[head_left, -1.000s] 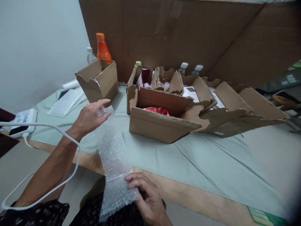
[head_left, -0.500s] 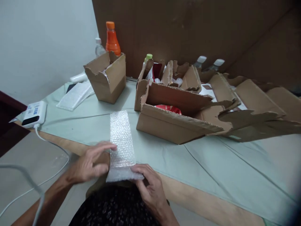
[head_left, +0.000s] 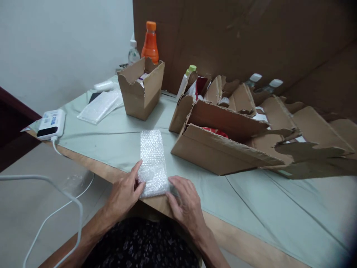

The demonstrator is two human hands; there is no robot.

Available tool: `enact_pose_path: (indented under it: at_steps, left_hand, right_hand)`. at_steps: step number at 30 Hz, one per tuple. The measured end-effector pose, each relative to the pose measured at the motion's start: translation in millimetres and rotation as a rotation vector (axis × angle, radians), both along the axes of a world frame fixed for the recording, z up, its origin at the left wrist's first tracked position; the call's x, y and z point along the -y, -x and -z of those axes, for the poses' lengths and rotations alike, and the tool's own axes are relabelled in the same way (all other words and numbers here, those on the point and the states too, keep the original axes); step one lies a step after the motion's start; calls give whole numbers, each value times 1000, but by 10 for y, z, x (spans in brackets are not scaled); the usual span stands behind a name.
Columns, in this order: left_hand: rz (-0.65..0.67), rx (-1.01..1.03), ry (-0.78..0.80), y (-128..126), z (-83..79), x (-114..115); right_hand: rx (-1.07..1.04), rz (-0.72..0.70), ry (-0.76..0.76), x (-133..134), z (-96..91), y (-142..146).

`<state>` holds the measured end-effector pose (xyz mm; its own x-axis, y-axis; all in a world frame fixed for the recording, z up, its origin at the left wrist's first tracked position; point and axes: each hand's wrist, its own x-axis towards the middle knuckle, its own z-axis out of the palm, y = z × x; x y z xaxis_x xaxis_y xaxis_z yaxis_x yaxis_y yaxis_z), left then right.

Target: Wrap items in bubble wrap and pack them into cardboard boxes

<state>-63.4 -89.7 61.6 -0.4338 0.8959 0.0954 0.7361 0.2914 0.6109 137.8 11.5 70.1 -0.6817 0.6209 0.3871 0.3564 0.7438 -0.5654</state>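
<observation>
- While my left hand [head_left: 125, 190] and right hand [head_left: 185, 203] press flat, unclenched, I see the bubble wrap [head_left: 153, 160], a knobbly clear strip, under them at the table [head_left: 251, 203] edge.
- Corrugated cardboard box [head_left: 223, 154]: red item [head_left: 216, 131] inside.

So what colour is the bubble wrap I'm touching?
The bubble wrap is clear, whitish; the head view shows it best.

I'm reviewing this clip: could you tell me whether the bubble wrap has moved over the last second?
Yes. The bubble wrap hung over the table edge toward the lap; now it lies flat beyond that edge, nearer the boxes.
</observation>
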Motion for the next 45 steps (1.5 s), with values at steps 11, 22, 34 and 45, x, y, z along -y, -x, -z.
enact_pose_path:
  at_steps: [11, 22, 34, 45]
  left_hand:
    - [92, -164, -140, 9, 126, -51]
    - [254, -32, -269, -55, -87, 242]
    - [99, -164, -264, 1, 88, 81]
    - [166, -69, -246, 2, 47, 45]
  right_hand:
    - [252, -227, -103, -2, 90, 44]
    - [153, -195, 126, -89, -65, 153]
    - [229, -272, -195, -143, -36, 93]
    - [157, -111, -50, -106, -145, 18]
